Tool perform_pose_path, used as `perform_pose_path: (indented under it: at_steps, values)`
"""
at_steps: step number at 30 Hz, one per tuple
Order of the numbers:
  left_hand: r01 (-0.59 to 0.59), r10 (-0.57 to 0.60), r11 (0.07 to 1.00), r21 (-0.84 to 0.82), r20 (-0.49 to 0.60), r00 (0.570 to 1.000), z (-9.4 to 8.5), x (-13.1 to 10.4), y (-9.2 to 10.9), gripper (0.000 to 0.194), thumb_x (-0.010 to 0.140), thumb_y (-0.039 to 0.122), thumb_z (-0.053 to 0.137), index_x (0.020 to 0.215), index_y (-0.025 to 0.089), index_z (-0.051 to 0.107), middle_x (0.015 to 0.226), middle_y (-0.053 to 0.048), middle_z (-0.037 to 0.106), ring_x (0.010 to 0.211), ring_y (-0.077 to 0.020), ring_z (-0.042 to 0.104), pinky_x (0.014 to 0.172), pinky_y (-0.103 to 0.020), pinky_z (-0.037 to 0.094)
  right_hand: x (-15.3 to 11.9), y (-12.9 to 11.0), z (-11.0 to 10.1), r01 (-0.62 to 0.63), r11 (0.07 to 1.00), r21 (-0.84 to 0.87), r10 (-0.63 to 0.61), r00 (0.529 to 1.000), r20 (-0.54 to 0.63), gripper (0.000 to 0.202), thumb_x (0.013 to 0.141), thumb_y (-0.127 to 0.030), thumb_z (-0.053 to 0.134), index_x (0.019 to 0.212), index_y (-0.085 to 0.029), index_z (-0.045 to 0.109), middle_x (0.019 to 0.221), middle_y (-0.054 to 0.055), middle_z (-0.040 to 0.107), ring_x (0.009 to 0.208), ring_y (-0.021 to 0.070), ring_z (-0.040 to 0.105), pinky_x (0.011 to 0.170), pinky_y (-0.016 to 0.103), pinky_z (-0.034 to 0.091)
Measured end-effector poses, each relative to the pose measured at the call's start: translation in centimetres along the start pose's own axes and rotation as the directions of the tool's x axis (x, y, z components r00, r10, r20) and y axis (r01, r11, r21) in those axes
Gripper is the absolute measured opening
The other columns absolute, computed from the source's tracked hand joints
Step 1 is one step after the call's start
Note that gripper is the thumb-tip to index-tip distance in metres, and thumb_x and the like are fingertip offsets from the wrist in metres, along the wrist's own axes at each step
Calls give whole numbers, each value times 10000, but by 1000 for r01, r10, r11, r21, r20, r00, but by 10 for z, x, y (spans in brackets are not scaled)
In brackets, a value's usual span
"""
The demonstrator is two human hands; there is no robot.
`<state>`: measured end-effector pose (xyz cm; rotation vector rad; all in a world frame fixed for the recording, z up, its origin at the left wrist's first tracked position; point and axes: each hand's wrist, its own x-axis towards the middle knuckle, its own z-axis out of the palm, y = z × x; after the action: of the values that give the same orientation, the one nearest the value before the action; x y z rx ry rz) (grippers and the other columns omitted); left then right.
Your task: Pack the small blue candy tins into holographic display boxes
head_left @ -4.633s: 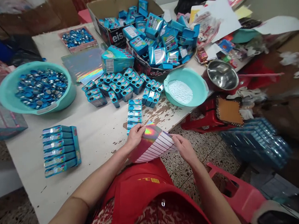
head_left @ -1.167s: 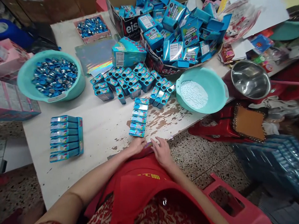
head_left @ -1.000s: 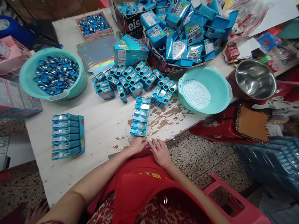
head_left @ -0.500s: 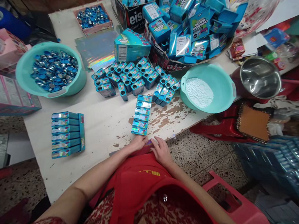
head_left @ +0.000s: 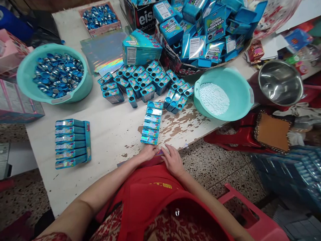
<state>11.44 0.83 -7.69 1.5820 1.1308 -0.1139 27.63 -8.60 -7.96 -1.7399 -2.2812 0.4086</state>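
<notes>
My left hand (head_left: 149,152) is at the table's near edge, fingers curled together, just below a row of blue candy tins (head_left: 151,123). What it holds, if anything, is hidden. My right hand (head_left: 173,161) is beside it, fingers apart and bent toward the left hand. A small shiny purple piece (head_left: 159,152) shows between the hands; whether either hand grips it is unclear. The tins in the row lie close together, the far ones showing round lids. Beyond them stands a cluster of open blue tins (head_left: 147,81) with dark round holes.
A turquoise basin (head_left: 84,88) of blue-silver lids stands left, another basin (head_left: 238,112) of white pellets right. A blue display tray (head_left: 88,141) holds tins at the left. Behind are a carton (head_left: 175,61) of tins, a display box (head_left: 142,51) and a steel pot (head_left: 279,84).
The view has shifted very slightly. Both hands stay at the table edge with only tiny finger movement; the tins and basins keep their places.
</notes>
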Motion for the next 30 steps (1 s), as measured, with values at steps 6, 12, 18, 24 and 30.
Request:
perform_pose_path:
  at_steps: [6,12,18,24,30]
  values:
    - [10,-10,1000,17,8,1000,2,1,-1,234,783,277,412,665,154,571,622,5,530,615,-127,435,588,-244,306,-2,1,7,76,996,-56,-72,995,66,411,927,-253,408,1331,-187,446,1320,106,516,1198,254,441,929,400,427]
    - [18,-17,1000,25,-8,1000,5,1,0,252,803,282,409,699,154,601,644,6,573,620,-127,461,589,-242,316,-7,2,6,101,993,-60,-98,994,52,399,930,-247,402,1313,-156,467,1312,118,526,1213,253,432,935,403,427]
    - [33,-33,999,35,-21,999,6,-1,2,230,804,264,426,704,157,603,655,2,583,624,-128,462,587,-241,314,-10,2,1,104,995,-5,-104,994,31,383,912,-238,439,1278,-140,498,1265,138,555,1182,240,458,945,391,429]
    - [-29,29,1000,-5,-1,1000,1,-3,1,257,824,282,405,693,160,589,642,6,555,630,-125,451,593,-241,314,-19,4,2,114,993,20,-115,993,3,394,917,-243,418,1301,-177,475,1248,127,559,1167,222,475,938,381,438]
    - [-24,25,1000,-10,13,1000,0,-2,2,254,815,297,414,649,159,547,608,15,511,608,-120,424,578,-242,292,-10,2,7,56,998,-29,-54,997,58,481,905,-298,447,1360,-147,406,1341,133,490,1229,271,416,958,416,420]
